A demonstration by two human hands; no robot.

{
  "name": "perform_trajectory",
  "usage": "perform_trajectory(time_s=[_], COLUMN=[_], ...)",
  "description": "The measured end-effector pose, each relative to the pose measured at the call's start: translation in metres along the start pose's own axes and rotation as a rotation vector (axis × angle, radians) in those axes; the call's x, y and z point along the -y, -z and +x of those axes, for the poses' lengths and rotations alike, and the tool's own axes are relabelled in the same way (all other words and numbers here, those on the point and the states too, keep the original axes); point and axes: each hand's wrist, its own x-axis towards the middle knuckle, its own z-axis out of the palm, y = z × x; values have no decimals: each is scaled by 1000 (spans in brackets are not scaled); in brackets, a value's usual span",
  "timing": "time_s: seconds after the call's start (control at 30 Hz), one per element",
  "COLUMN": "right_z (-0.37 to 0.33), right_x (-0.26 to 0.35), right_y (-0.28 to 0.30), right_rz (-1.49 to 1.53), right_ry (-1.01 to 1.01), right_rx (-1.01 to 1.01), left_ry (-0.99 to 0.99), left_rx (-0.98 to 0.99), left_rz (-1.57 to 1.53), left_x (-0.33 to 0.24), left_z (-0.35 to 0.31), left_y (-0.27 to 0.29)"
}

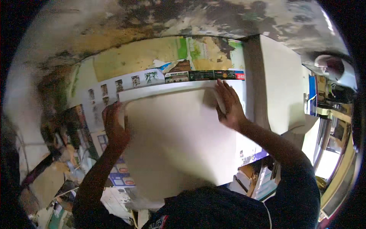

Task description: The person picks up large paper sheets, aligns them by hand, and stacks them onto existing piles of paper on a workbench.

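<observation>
A thick block of large cream-white sheets (171,133), likely paper or card, lies in front of me and reaches back to my body. Against its left edge, near the far corner, rests my left hand (115,126), fingers pointing away from me and not wrapped round anything visible. My right hand (231,105) lies at the far right corner, its fingers stretched out and the thumb apart. Beneath the block is a white printed sheet (131,84) with small dark pictures along its far side.
A tall pale stack of sheets (284,84) stands to the right. Stained wall (183,19) rises behind the work surface. Scraps and clutter (68,164) lie at the lower left. Shelves with papers (263,179) show below my right arm, and a white rounded object (331,70) sits at the far right.
</observation>
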Motion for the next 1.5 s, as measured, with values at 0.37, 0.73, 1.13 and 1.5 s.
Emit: perform_trajectory(time_s=[0.37,0.73,1.13,1.5], right_z=[-248,-376,-301,-301], right_x=[-1,81,10,19], right_y=[-29,-38,0,-33], right_rz=[310,254,998,1957], right_ry=[-213,-479,-982,-713], right_rx=[168,49,-49,-441], left_ry=[519,317,538,-33], left_rx=[274,235,195,-105], left_rz=[-563,-345,-412,199], left_x=[-40,-72,-104,-207], left_z=[-256,-364,-302,-159], left_y=[41,53,30,-67])
